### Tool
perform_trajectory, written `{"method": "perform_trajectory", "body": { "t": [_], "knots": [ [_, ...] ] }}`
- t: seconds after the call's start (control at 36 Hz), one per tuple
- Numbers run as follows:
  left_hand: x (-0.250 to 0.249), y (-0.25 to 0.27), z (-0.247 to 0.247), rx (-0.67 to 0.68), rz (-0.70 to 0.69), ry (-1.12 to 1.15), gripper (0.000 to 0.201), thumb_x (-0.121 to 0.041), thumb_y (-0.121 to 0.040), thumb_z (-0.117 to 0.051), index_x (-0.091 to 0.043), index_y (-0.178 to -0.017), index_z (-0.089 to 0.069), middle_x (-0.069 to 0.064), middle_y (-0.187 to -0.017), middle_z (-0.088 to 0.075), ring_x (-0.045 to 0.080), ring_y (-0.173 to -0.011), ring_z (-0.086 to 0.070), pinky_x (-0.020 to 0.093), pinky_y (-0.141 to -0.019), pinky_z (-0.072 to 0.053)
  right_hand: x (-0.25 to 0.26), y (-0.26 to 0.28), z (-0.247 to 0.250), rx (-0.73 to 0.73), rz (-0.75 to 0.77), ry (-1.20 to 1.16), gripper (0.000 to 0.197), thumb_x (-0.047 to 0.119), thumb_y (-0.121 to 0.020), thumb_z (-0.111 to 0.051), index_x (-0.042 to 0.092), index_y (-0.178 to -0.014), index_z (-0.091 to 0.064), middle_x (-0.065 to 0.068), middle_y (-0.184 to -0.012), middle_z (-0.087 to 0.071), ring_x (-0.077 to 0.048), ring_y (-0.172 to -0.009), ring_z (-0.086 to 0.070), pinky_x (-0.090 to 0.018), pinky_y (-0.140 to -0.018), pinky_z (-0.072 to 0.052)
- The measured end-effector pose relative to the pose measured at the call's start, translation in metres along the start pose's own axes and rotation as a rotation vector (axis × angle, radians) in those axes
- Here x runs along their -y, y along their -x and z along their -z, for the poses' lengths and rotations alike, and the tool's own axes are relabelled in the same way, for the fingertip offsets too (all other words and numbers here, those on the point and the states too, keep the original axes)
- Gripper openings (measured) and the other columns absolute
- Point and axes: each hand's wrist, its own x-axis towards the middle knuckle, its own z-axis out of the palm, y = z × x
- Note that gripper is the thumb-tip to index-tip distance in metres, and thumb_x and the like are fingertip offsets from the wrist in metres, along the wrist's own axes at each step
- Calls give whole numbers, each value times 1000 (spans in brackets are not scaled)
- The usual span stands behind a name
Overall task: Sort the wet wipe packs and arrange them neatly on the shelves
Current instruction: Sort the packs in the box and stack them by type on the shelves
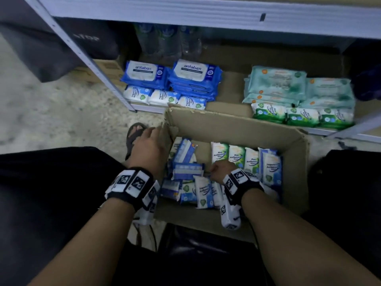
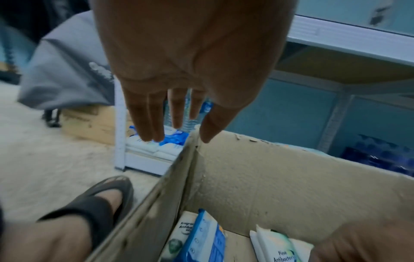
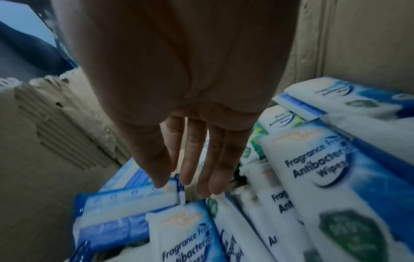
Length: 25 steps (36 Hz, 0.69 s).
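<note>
Stockroom or shop storeroom, grey metal shelving (image 1: 88,65) (bare concrete floor), stacked wipe packs (image 1: 193,79), cardboard carton (image 1: 237,124)

Both forearms reach forward and down, each with a marker-covered band at the wrist. The left hand (image 1: 151,141) stretches farther ahead, palm down, fingers (image 2: 154,120) straight and slightly spread, holding nothing. The right hand (image 1: 221,169) sits lower and nearer the body; its fingers (image 3: 195,159) hang extended, close together, pointing down, and grip nothing.
</note>
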Motion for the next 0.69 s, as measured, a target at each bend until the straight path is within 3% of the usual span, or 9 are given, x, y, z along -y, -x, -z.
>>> {"method": "perform_trajectory", "body": {
  "t": [0.03, 0.08, 0.17, 0.33, 0.39, 0.5, 0.56, 0.61, 0.69],
  "knots": [
    [7, 0, 0, 48, 60, 22, 62, -9, -93, -53, -16, -151, -32, 14, -153, -34, 36, -137, -38, 50, -106, -40, 3, -5, -4, 33, 5, 26, 26, 24, -91, -67, 14, -116, -69, -3, -125, -63, -23, -110, -59, -20, -78, -41],
    [20, 0, -3, 117, 127, 47, 66, -7, -96, -52, -22, -155, -25, 14, -147, -45, 36, -126, -51, 46, -96, -48, 6, -14, -14, 82, 10, 55, 29, 23, -90, -68, 13, -117, -69, -3, -129, -62, -24, -113, -60, -23, -86, -46],
    [36, -1, -10, 202, 120, 67, 60, -11, -99, -49, -34, -151, -33, 5, -133, -62, 29, -111, -61, 32, -78, -50, 12, -23, -24, 155, 1, 96, 36, 21, -89, -70, 10, -123, -66, -9, -133, -60, -28, -117, -58, -33, -99, -48],
    [42, -6, -7, 195, 124, 203, 49, -25, -94, -57, -39, -141, -50, -4, -128, -66, 21, -121, -58, 34, -96, -51, 17, -34, -40, 250, 35, 237, 62, 22, -91, -65, 15, -148, -41, -10, -155, -34, -29, -137, -41, -34, -105, -41],
    [43, -8, -6, 210, 139, 246, 48, -27, -94, -58, -41, -139, -50, -6, -127, -66, 19, -121, -57, 38, -99, -51, 17, -35, -44, 207, 48, 286, 55, 20, -94, -61, 14, -145, -44, -12, -151, -40, -29, -134, -43, -31, -102, -39],
    [43, -9, -6, 247, 139, 292, 50, -39, -90, -56, -53, -137, -45, -13, -126, -66, 15, -119, -59, 41, -95, -54, 23, -37, -38, 268, 47, 291, 41, 27, -101, -49, 8, -137, -55, -12, -142, -50, -28, -125, -51, -28, -100, -43],
    [43, -9, -7, 249, 133, 304, 50, -42, -89, -57, -53, -137, -46, -13, -125, -66, 15, -116, -60, 41, -93, -55, 26, -41, -36, 193, 70, 255, 35, 28, -98, -52, 3, -115, -69, -16, -120, -64, -28, -105, -60, -31, -89, -50],
    [41, -8, -7, 239, 131, 317, 49, -43, -88, -59, -51, -136, -49, -12, -122, -68, 13, -113, -62, 40, -92, -56, 26, -46, -39, -7, 104, 176, 26, 26, -92, -60, 7, -100, -74, -14, -106, -66, -28, -94, -63, -26, -78, -49],
    [43, -9, -9, 225, 141, 372, 47, -34, -92, -63, -44, -136, -53, -7, -120, -69, 12, -116, -61, 37, -98, -52, 24, -51, -43, -235, 123, 131, 31, 32, -83, -69, 18, -111, -67, -8, -118, -55, -31, -108, -54, -26, -84, -42]
  ]
}}
